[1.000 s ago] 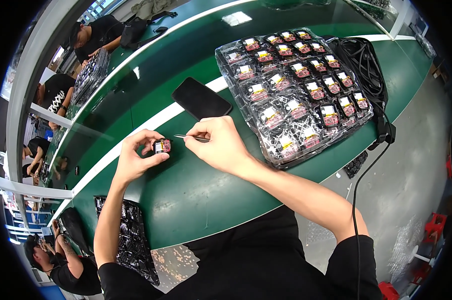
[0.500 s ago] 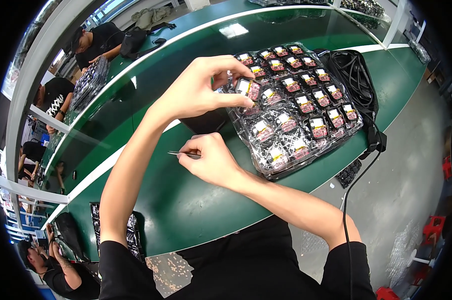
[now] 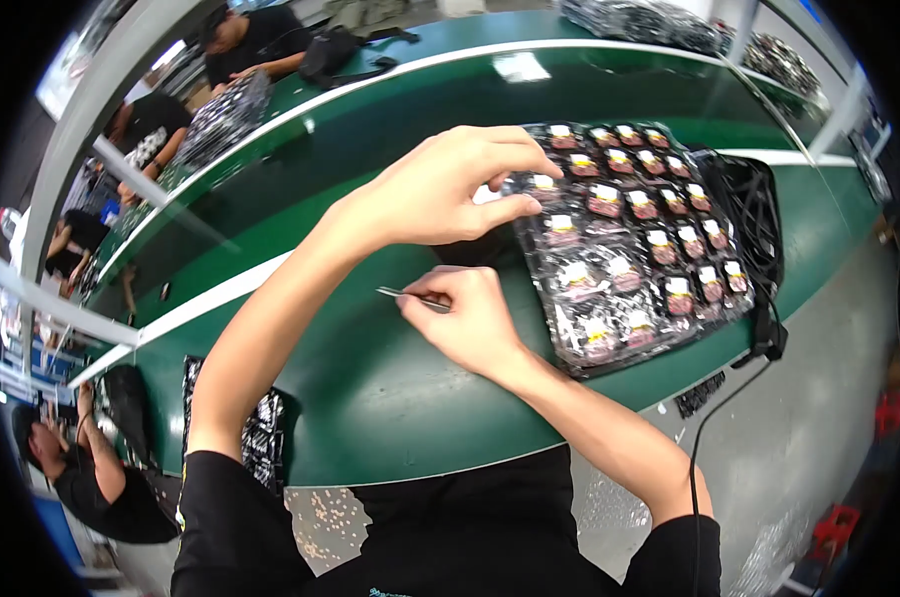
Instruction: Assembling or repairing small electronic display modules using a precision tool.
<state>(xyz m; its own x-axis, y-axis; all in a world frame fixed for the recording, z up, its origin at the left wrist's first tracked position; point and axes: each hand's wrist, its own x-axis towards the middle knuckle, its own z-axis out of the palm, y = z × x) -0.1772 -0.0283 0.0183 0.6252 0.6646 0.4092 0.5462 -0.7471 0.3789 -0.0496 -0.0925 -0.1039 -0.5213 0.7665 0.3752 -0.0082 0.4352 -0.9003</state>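
Note:
My left hand [image 3: 450, 189] reaches over the left edge of a clear plastic tray [image 3: 559, 363]. Its thumb and index finger are bent around a small labelled part [image 3: 544, 186] at that edge. Fingers and blur partly hide this part, so I cannot tell whether it touches the tray. Several similar pieces with dark frames, white and yellow tops and pink lower areas stand in rows in the tray. Lower and nearer, my right hand [image 3: 465, 308] is closed on thin metal tweezers [image 3: 395, 293], their tips pointing left above the green table [image 3: 370, 398].
Black cables [image 3: 758, 214] lie beside the tray's right edge. A dark patterned tray [image 3: 263, 438] sits by my left forearm. A white-edged divider [image 3: 221, 298] crosses beyond my hands. Co-workers sit on the left; red stools [image 3: 833, 532] stand on the floor at right.
The view has shifted, so the tray and both hands appear farther right. My left hand stays at the tray's left edge with its fingers similarly bent. My right hand keeps the tweezers.

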